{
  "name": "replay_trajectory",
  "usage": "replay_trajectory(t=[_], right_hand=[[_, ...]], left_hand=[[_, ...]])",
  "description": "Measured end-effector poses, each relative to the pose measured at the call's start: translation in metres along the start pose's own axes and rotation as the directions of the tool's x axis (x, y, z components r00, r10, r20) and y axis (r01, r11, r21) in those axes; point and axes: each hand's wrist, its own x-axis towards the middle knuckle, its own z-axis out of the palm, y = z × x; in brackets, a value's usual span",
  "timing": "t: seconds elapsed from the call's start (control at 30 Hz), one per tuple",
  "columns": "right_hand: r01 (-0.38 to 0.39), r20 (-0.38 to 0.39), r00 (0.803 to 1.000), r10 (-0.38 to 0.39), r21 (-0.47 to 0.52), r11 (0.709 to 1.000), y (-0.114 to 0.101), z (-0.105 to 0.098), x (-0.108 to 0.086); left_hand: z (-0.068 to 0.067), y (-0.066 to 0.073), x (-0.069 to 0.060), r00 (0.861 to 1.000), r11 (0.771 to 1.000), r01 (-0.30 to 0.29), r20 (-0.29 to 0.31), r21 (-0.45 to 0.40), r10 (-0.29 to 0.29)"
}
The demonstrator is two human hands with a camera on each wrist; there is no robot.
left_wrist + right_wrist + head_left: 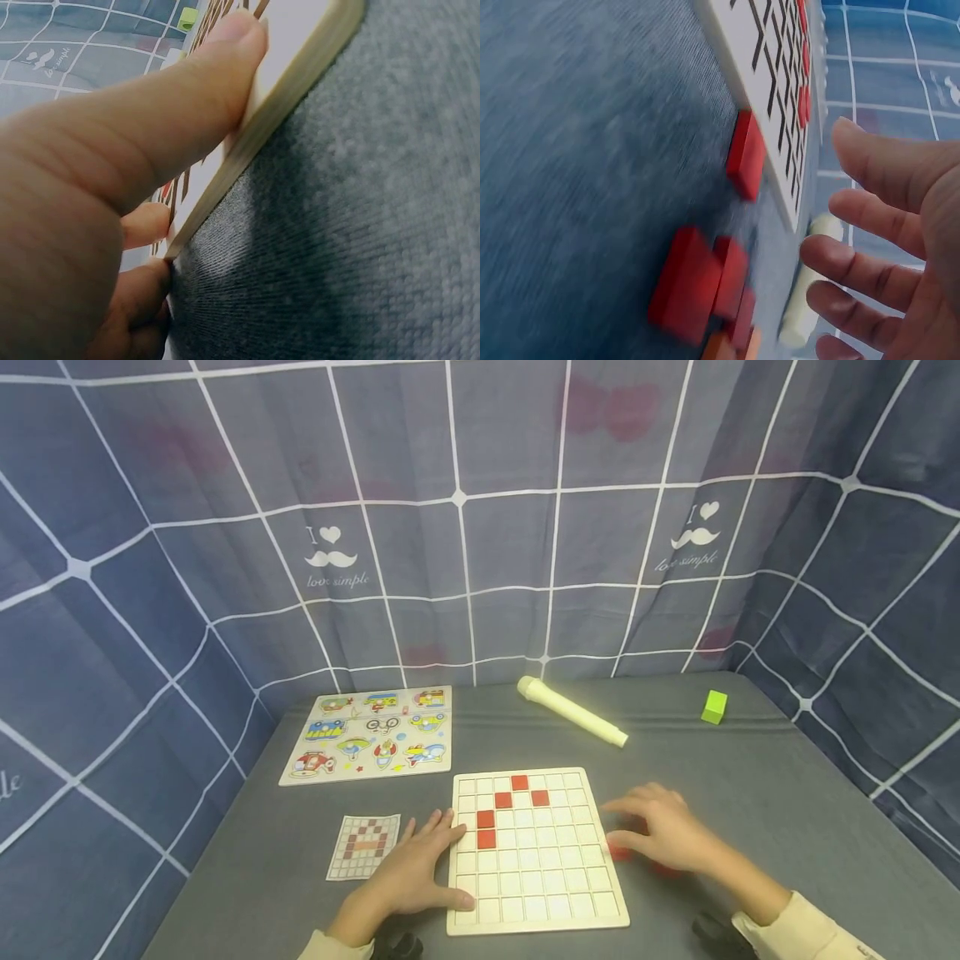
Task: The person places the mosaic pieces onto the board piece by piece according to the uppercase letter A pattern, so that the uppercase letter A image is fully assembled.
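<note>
A pale wooden grid board [540,882] lies in front of me, with several red square tiles [486,839] set in its upper cells. My left hand [412,872] rests along the board's left edge; in the left wrist view its thumb [187,90] lies on the top face. Just off the right edge hovers my right hand [663,831], fingers spread and slightly bent, holding nothing. Under it, loose red tiles [686,285] lie grouped on the table, partly hidden in the head view. One red tile [746,157] touches the board's side. Orange pieces [718,349] show at the group's edge.
Left of the board lies a small pattern card [365,847]. Behind it is a vehicle picture puzzle [401,727]. A cream microphone-shaped stick [573,712] and a green block [714,707] are farther back. Checked curtains [502,543] enclose the table.
</note>
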Motion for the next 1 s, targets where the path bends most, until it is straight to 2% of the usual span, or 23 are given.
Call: replay_trajectory(t=[0.13, 0.3, 0.67, 1.0], right_hand=[[-0.019, -0.003, 1.000, 0.019, -0.014, 1.000, 0.008, -0.002, -0.008], [-0.021, 0.044, 0.999, 0.022, -0.025, 0.999, 0.012, -0.001, -0.014], [-0.006, 0.082, 0.997, 0.002, 0.048, 0.999, 0.006, 0.004, -0.017], [-0.028, 0.041, 0.999, 0.024, 0.095, 0.995, 0.004, 0.010, -0.019]], left_hand=[[-0.001, 0.000, 0.001, 1.000, 1.000, 0.010, 0.002, 0.001, -0.010], [-0.001, -0.001, 0.000, 1.000, 1.000, 0.017, 0.005, 0.008, -0.017], [0.000, 0.001, -0.001, 1.000, 1.000, 0.015, 0.013, 0.003, -0.016], [-0.002, 0.003, 0.000, 1.000, 0.999, 0.016, 0.010, 0.034, -0.017]])
